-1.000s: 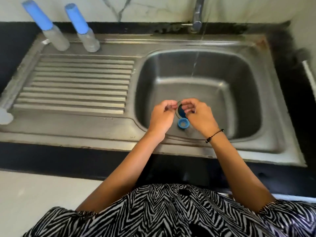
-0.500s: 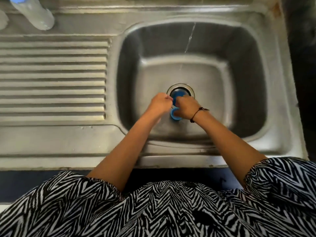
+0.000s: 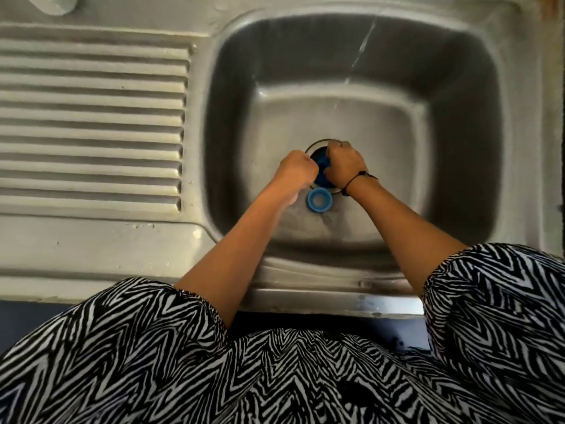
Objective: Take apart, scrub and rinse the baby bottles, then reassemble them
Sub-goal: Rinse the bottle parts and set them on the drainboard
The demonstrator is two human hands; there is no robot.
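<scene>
Ribbed drainboard (image 3: 91,117) at 9 o'clock, bottle base (image 3: 52,3) at 11. Left hand (image 3: 295,168) and right hand (image 3: 344,166), fingers curled, both seemingly gripping a blue part (image 3: 321,168) over the drain, grip partly hidden. Blue ring (image 3: 319,200) on sink (image 3: 458,148) floor at 6 o'clock of the hands.

The basin (image 3: 458,148) lies right of the ribbed drainboard (image 3: 91,117). Both hands are down in the basin over the drain (image 3: 318,144), left hand (image 3: 295,168) and right hand (image 3: 345,165) side by side with a ring (image 3: 321,169) between them. A cap (image 3: 319,200) lies on the basin floor just nearer than the hands. A bottle (image 3: 52,3) stands behind the drainboard, at far left.
</scene>
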